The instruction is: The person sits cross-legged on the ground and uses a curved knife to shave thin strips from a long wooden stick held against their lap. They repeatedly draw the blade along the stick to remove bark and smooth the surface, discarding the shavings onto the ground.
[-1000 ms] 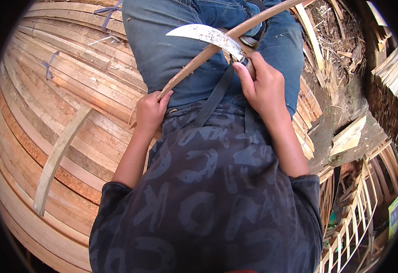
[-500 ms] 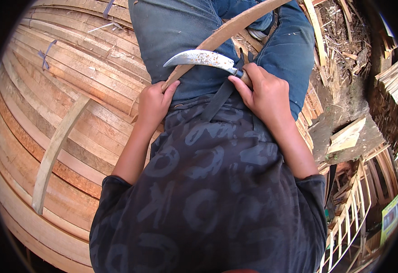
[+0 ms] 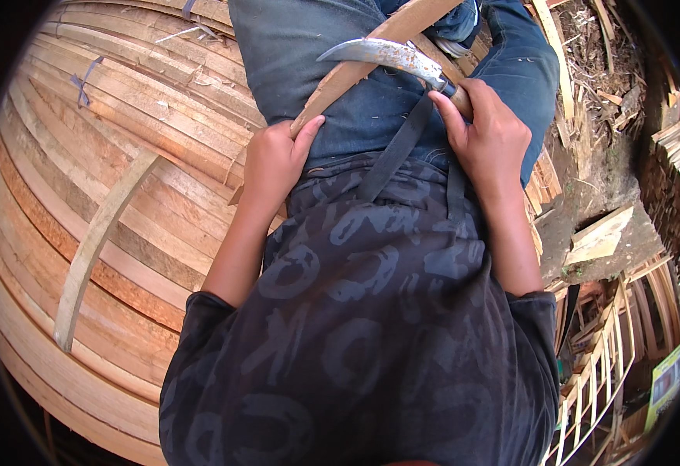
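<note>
My left hand (image 3: 272, 159) is closed round the near end of a wooden strip (image 3: 343, 84), thumb along its upper side. The strip slants up to the right across my thighs and past the top of the picture. My right hand (image 3: 495, 136) grips the wooden handle of a curved knife (image 3: 404, 59), whose pale, rust-speckled blade points left. The blade lies across the strip, a little beyond my left hand; exact contact of its edge is hard to see. A dark strap (image 3: 398, 147) hangs between my legs, below the knife.
Stacked wooden strips (image 3: 122, 210) fill the left side, some tied with purple bands (image 3: 83, 81); a single curved piece (image 3: 100, 241) lies across them. On the right are wood shavings (image 3: 588, 85), a flat offcut (image 3: 600, 235) and a slatted wooden frame (image 3: 596, 384).
The knife and my right hand have moved up and to the right, the blade now farther along the strip from my left hand. My left hand still grips the strip, slightly shifted in view.
</note>
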### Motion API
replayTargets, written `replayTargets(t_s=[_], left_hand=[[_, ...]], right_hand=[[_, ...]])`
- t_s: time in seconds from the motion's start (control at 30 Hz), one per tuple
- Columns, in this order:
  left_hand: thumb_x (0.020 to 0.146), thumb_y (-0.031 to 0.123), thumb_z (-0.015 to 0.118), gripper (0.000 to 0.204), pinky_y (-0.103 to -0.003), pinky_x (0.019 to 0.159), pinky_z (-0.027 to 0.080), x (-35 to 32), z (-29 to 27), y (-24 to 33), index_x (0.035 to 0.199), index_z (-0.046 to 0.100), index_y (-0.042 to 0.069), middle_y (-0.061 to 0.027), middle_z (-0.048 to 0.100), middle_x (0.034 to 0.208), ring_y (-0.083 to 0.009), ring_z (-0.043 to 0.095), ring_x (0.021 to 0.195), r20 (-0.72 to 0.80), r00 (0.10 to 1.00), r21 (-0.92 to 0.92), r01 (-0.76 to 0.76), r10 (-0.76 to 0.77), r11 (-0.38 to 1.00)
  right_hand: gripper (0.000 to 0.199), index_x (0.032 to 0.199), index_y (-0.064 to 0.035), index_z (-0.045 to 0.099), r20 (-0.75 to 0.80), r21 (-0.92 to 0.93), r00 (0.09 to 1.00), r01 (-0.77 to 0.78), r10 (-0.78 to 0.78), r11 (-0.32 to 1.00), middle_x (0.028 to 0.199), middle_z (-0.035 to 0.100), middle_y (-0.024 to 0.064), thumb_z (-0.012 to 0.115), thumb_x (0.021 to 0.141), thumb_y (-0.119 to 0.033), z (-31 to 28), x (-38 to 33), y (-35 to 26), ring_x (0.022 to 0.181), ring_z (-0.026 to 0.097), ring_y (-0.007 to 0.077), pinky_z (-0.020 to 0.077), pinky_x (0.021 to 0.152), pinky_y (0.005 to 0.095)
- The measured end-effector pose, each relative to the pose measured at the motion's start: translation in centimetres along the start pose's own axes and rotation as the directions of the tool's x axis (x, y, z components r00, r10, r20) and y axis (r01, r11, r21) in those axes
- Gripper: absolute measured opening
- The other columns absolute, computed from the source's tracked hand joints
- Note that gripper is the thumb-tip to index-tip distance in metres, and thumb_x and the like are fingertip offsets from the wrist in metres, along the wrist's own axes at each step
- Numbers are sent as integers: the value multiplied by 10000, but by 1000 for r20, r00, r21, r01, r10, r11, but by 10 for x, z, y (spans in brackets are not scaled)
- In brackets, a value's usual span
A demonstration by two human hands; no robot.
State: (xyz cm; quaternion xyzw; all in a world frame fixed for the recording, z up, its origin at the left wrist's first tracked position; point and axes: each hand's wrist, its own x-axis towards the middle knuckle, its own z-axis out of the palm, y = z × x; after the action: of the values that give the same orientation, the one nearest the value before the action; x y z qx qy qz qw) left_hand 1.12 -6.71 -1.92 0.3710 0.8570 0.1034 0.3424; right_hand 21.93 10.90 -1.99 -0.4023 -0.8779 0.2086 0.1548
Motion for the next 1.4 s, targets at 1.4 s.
replayTargets(t_s=[1.4], left_hand=[[904,472,585,599,-346,531,464,8,-9,22,663,640,-73,-159,592,545,-249,594,500,199,966,-214,208,-166,954]], right_hand=[[446,738,-94,568,146,-150,984,127,-105,980,635,616,81,591,862,-521,38,39,22,579,632,306,497,504,401]])
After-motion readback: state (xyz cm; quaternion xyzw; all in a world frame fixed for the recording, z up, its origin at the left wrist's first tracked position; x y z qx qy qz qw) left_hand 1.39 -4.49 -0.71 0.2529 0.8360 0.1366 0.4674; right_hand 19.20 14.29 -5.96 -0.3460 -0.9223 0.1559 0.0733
